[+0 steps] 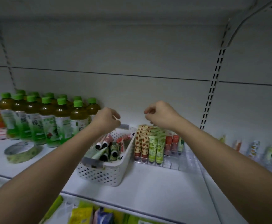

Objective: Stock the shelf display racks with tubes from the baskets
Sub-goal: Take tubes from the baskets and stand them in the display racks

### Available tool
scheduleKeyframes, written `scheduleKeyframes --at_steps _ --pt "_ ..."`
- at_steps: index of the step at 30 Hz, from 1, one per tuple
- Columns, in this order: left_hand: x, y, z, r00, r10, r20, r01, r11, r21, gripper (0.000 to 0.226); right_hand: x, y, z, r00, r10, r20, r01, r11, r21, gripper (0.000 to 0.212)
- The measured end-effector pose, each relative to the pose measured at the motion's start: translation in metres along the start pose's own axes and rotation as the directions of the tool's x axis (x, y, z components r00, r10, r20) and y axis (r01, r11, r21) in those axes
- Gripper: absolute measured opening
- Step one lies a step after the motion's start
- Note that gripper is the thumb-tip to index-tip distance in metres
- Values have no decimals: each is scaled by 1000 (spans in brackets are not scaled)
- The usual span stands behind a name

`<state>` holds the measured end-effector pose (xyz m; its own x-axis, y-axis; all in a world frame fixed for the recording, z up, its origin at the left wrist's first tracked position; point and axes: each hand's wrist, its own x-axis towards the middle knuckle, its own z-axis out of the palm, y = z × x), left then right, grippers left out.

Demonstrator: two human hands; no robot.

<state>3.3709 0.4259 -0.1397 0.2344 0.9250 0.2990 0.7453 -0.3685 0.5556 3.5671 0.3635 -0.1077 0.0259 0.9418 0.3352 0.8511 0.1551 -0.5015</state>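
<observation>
A white perforated basket (pixel 99 173) stands on the shelf with several hand-cream tubes (pixel 107 149) lying loose in it. To its right, a clear display rack (pixel 177 164) holds upright rows of tubes (pixel 149 143) in red-spotted, green and red prints. My left hand (pixel 107 118) hovers over the basket's far end, just above its grey handle, with the fingers curled and the thumb against them; nothing shows in it. My right hand (pixel 158 113) hangs over the rack's back rows, its fingers loosely bent downward and its thumb apart. No tube is visible in it.
Green-capped tea bottles (pixel 51 120) crowd the shelf at the left, with a roll of tape (pixel 21 151) in front of them. More clear racks with a few tubes (pixel 254 149) run along the right. Packets (pixel 90 214) lie on the shelf below.
</observation>
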Motion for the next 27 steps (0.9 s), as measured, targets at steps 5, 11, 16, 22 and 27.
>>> scheduleKeyframes --at_steps 5,11,16,22,27 --pt "-8 -32 9 996 -72 61 68 996 61 32 7 -23 39 993 19 114 -12 998 -61 27" --pt "3 -52 30 991 -125 45 111 966 235 18 30 -34 82 978 98 184 -75 989 -129 19" --pt "14 -56 47 991 -120 52 89 913 399 8 43 -36 122 947 106 303 -17 960 -281 32" --pt "22 -68 55 994 -109 11 100 946 307 6 52 -30 156 923 175 342 -5 895 -446 23" --pt "17 -66 53 993 -104 -63 114 978 175 13 49 -23 165 951 146 273 -14 901 -434 18"
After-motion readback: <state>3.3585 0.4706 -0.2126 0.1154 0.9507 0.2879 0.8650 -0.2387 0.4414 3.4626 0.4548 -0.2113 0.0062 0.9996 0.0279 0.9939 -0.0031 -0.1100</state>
